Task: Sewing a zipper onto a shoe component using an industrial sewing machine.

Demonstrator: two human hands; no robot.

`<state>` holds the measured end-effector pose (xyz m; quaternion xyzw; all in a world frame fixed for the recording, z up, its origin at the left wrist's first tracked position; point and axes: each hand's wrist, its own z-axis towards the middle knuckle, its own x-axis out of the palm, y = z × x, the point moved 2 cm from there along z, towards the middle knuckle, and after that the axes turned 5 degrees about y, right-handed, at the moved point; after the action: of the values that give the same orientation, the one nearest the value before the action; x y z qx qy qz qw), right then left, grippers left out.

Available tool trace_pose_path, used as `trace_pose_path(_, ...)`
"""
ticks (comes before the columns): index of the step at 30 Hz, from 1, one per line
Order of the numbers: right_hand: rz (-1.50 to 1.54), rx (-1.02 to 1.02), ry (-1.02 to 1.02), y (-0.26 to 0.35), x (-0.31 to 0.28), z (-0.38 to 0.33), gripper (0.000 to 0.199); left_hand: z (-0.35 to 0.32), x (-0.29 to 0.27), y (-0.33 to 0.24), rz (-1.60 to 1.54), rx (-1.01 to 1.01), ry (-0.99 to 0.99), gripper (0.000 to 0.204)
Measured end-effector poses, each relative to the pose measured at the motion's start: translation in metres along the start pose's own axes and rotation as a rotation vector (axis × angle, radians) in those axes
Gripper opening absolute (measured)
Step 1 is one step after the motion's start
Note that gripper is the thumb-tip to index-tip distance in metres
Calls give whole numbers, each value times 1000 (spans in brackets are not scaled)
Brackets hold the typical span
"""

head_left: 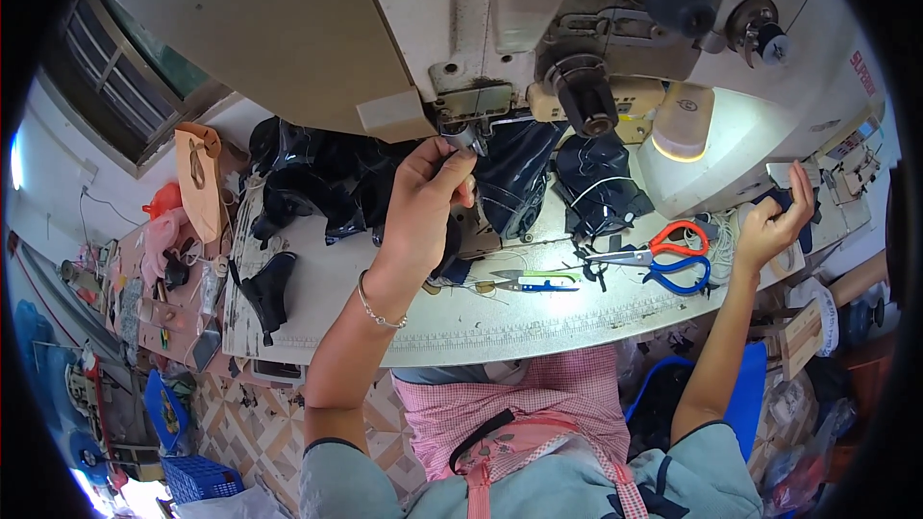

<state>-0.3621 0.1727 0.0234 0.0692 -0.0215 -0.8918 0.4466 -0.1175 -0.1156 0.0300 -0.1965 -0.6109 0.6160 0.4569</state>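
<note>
My left hand (428, 187) is raised to the needle area of a sewing machine (558, 19). Its thumb and index finger pinch together against a small shiny metal part (464, 137) under the machine head; what lies between the fingertips is hidden. Behind that hand, glossy black pieces of material (332, 183) are heaped, and another black piece (514, 183) extends beneath the head. My right hand (774, 223) is at the right side of the machine, fingers stretched out beside a small white plate (786, 174).
Scissors (663, 258) with red and blue handles lie on the white table (461, 327), near green and blue thread snips (536, 281). A lamp (684, 125) lights the machine bed. A loose black piece (264, 296) lies left. A cluttered side table (144, 279) stands further left.
</note>
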Motion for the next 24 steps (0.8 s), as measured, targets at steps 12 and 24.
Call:
trace_pose_path(12, 538, -104, 690, 232, 31, -12, 61, -3, -4, -8, 217, -5, 103, 13)
trace_pose_path(24, 779, -234, 1037, 189, 87, 13, 40, 38, -43, -3, 824, 378, 235, 29)
